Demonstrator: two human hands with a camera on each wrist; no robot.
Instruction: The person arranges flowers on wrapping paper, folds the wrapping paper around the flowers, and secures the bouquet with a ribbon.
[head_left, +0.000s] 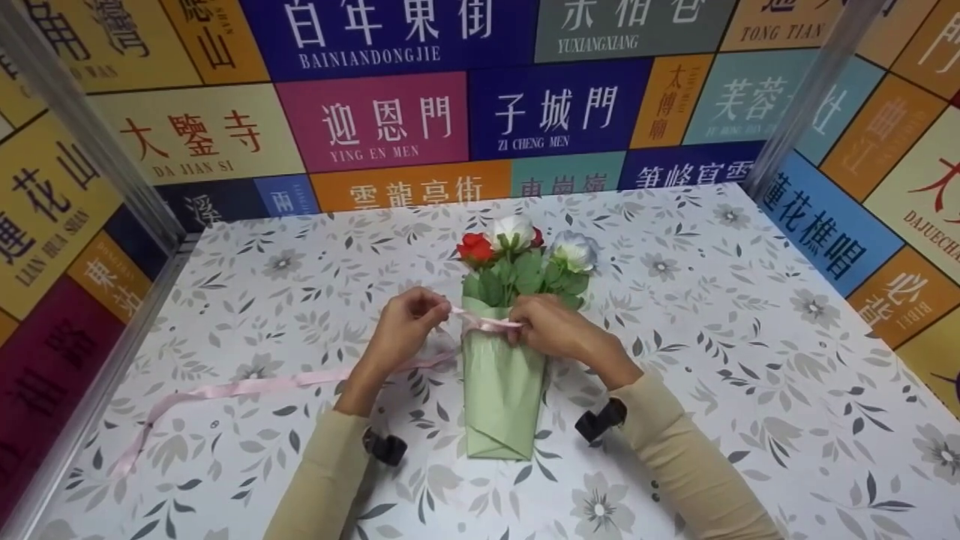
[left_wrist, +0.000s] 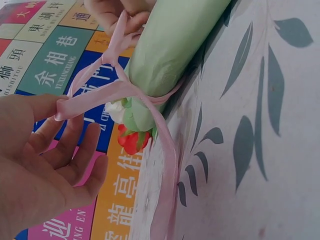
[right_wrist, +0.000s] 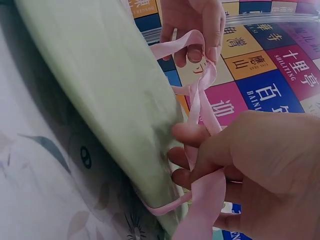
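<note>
A bouquet in pale green wrapping paper (head_left: 502, 397) lies on the table, blooms toward the back. From its top show a red flower (head_left: 475, 248), a white flower (head_left: 514, 231) and a pale blue-white flower (head_left: 574, 250) among green leaves (head_left: 529, 271). A pink ribbon (left_wrist: 102, 92) runs around the wrap below the blooms, with loops in front of it. My left hand (head_left: 401, 326) pinches one part of the ribbon between thumb and forefinger, left of the bouquet. At the wrap's right side, my right hand (right_wrist: 260, 170) pinches another part, its fingertips close against the paper.
A long ribbon tail (head_left: 240, 388) trails left across the table, passing by the left forearm. The tabletop (head_left: 720, 360) has a grey leaf-and-flower print. Behind it stands a wall (head_left: 375, 120) of coloured panels with writing, and metal posts (head_left: 806, 90) rise at the corners.
</note>
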